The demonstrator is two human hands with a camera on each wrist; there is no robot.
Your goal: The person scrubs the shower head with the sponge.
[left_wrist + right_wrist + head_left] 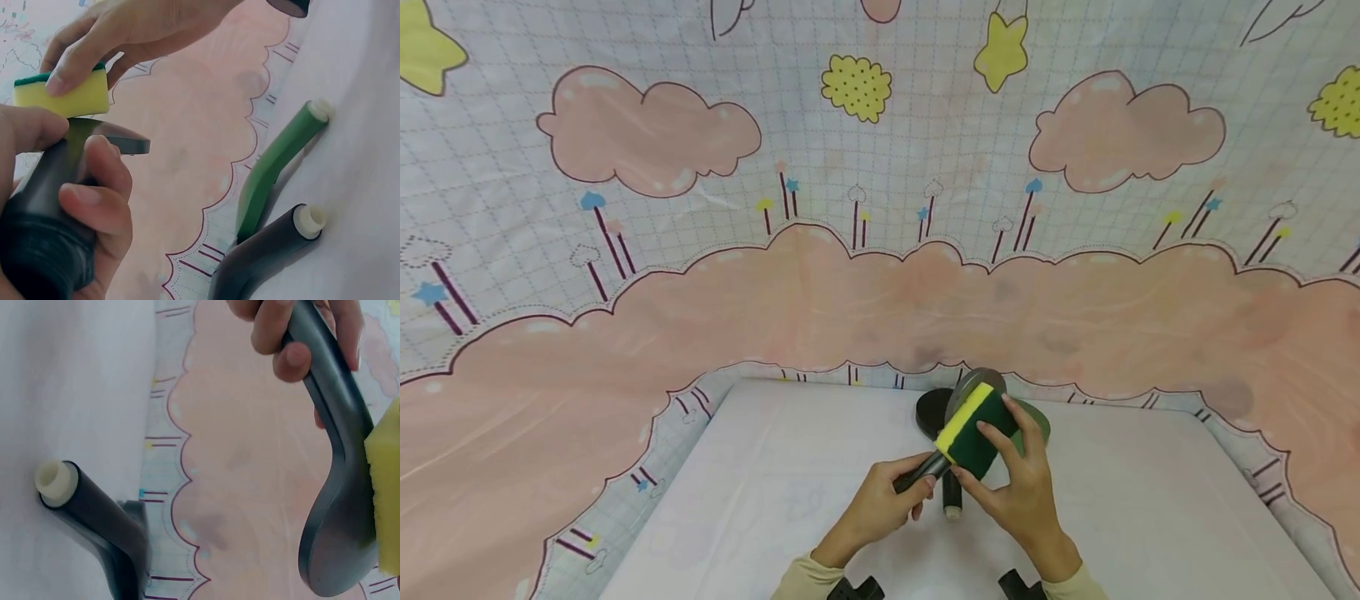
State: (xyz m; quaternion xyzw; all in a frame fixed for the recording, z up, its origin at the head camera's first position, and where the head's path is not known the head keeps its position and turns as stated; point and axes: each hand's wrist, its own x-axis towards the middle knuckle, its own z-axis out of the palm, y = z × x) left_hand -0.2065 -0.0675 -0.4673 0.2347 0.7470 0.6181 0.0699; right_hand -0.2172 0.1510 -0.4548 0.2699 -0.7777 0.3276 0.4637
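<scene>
My left hand (883, 500) grips the handle of a dark grey spoon-shaped tool (340, 531), whose broad rounded head tilts up and away. Fingers and thumb of my right hand (1028, 492) hold a sponge (981, 442), yellow on one side and dark green on the other. Its yellow side touches the tool in the right wrist view, where the sponge (387, 487) is partly cut off. Behind the hands, a black round-headed tool (931, 408) and a green one (1039, 423) lie on the table, partly hidden by the sponge and right hand.
The white table (760, 475) spreads around both hands. Pale plugs show at the handle ends of the green tool (272, 159) and the black tool (269, 253). A patterned cloth (880, 308) with pink clouds hangs behind the table and along its sides.
</scene>
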